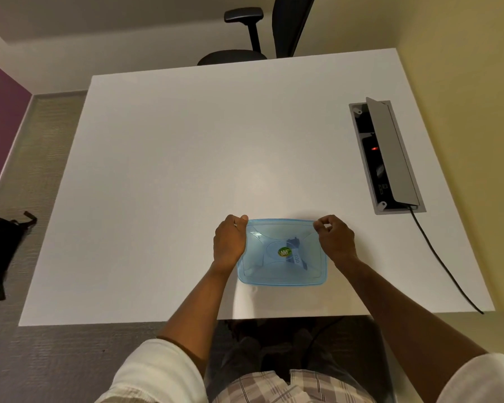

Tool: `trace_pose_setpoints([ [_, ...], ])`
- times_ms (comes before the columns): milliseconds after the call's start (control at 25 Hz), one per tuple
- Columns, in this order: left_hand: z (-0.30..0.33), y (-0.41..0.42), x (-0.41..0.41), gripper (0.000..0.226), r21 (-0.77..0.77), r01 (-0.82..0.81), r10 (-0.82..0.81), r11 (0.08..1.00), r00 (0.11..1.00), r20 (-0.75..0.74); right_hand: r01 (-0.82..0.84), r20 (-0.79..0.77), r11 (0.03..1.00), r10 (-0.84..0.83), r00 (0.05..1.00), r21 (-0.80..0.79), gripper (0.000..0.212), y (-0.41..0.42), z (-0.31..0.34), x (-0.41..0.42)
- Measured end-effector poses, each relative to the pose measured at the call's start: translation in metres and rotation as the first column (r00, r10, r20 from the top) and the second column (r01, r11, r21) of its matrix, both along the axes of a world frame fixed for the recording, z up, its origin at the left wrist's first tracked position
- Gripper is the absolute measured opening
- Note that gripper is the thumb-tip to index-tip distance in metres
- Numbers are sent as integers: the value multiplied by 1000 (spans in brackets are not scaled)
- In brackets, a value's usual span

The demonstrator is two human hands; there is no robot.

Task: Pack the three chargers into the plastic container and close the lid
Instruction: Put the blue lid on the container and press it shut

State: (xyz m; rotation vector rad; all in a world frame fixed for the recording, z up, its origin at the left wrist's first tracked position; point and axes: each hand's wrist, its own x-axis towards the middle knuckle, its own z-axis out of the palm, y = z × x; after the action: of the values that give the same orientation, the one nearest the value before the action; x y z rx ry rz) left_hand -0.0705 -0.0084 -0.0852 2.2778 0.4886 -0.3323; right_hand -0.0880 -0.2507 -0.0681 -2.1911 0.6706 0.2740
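Lid-closing looks to be the step in hand: the blue plastic container (281,253) sits on the white bench (186,155) with its lid (285,228) already laid on top, and no charger lies loose on the bench. A dark shape (296,253) shows through the translucent lid, likely a charger, though how many are inside cannot be told.

Left of everything, a black bag (0,248) lies on the floor, well away from the fingers. The left hand (229,242) rests against the container's left edge, its fingers (240,221) curled in a narrow pinch at the far left corner of the lid; whether they grip the rim or merely press on it is too fine to tell. The forearm runs straight up from the body, wrist slightly bent inward.

Between the two sets of fingers lies the container, with a round green sticker (284,253) at the lid's centre. The right hand (336,242) mirrors the left: its fingers (322,225) bunch narrowly at the far right corner, the forearm angling in from the right.

Beyond the right fingers, a cable box (387,155) set in the bench stands open, a black cord (442,263) trailing off the edge.

The next move probably calls for firm, even downward pressure along the rim, corner by corner, until the lid seats all round.
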Motion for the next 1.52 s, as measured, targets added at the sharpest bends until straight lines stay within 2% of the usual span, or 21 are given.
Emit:
trace_pose_setpoints([
  [400, -11, -8, -6, 31, -83, -35, 46, 996, 989, 139, 7, 15, 1000, -7, 1000, 0, 18, 1, -3, 1],
  [640, -9, -11, -8, 29, -109, -64, 81, 992, 984, 161, 10, 58, 1000, -10, 998, 6, 13, 2, -6, 0],
  [880, -8, -11, -10, 31, -131, -74, 95, 989, 982, 162, 70, -14, 996, -69, 997, 63, 9, -2, -5, 11],
  [1080, -2, -4, -19, 33, -120, -46, 68, 992, 981, 181, 74, -5, 991, -74, 997, 114, 20, -6, -2, -2],
  [1240, -3, 12, -50, 27, -107, -29, 41, 994, 993, 108, 29, -39, 992, -24, 999, 125, 42, -12, -1, -27],
  [1360, -2, 16, -70, 33, -143, -17, 17, 990, 1000, 0, -55, -25, 992, 59, 998, 114, 40, -14, -2, -42],
  [1520, 0, 10, -69, 34, -167, -10, 11, 986, 1000, 7, -51, 10, 995, 51, 999, 89, 37, -15, -2, -35],
])
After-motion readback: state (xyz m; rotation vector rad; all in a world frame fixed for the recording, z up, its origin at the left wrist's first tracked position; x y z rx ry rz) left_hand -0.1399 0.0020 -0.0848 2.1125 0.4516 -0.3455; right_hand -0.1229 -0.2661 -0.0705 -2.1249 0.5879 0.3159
